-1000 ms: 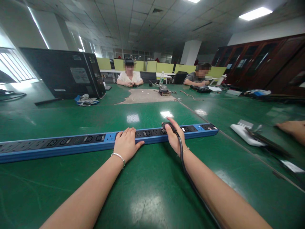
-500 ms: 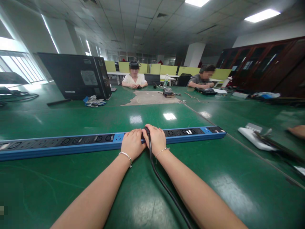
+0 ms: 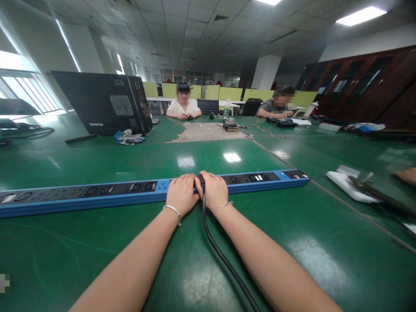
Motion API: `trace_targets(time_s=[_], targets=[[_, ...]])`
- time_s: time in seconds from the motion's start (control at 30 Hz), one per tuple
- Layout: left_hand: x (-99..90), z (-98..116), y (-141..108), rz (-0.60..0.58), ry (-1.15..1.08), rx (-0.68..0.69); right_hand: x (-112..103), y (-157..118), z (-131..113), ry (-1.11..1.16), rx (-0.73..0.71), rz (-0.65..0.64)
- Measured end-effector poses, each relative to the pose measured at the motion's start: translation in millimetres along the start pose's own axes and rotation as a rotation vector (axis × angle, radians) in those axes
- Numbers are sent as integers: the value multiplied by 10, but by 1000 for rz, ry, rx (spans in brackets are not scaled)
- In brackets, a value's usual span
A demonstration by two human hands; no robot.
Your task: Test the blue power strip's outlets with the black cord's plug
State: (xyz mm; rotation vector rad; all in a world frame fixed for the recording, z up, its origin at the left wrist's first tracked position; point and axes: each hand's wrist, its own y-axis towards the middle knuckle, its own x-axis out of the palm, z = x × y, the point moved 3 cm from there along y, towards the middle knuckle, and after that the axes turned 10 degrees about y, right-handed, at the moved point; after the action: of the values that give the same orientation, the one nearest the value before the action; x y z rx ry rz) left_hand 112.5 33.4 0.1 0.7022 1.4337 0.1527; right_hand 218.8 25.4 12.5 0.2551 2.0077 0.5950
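Observation:
A long blue and black power strip [image 3: 97, 205] lies across the green table [image 3: 136, 260], with rows of sockets facing up. My left hand [image 3: 182, 195] is closed over the strip near its middle, fingers wrapped over the far edge. Right beside it, my right hand [image 3: 213, 191] grips the plug [image 3: 201, 179] of a thick black power cord [image 3: 208, 234] at the strip. The cord runs back toward me between my forearms. My fingers hide the plug's front end, so how far it sits in a socket cannot be seen.
A black computer case [image 3: 104, 104] stands at the back left, with gloves [image 3: 129, 137] beside it. Two people sit across the table. A water bottle [image 3: 226, 108] and a small device [image 3: 230, 125] are at the back. White and dark parts [image 3: 352, 187] lie to the right, near another person's hand [image 3: 406, 176].

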Motion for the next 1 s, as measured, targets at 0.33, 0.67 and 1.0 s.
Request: trace_targets(time_s=[0.33,0.67,1.0], targets=[[-80,22,-14,-8,-111,131,-48,-147,176,92,-91,-109],[-102,1,69,-124,-133,98,-27,-254,282,66,-180,-139],[-108,65,75,-90,-108,33,38,-323,208,-21,-131,-85]])
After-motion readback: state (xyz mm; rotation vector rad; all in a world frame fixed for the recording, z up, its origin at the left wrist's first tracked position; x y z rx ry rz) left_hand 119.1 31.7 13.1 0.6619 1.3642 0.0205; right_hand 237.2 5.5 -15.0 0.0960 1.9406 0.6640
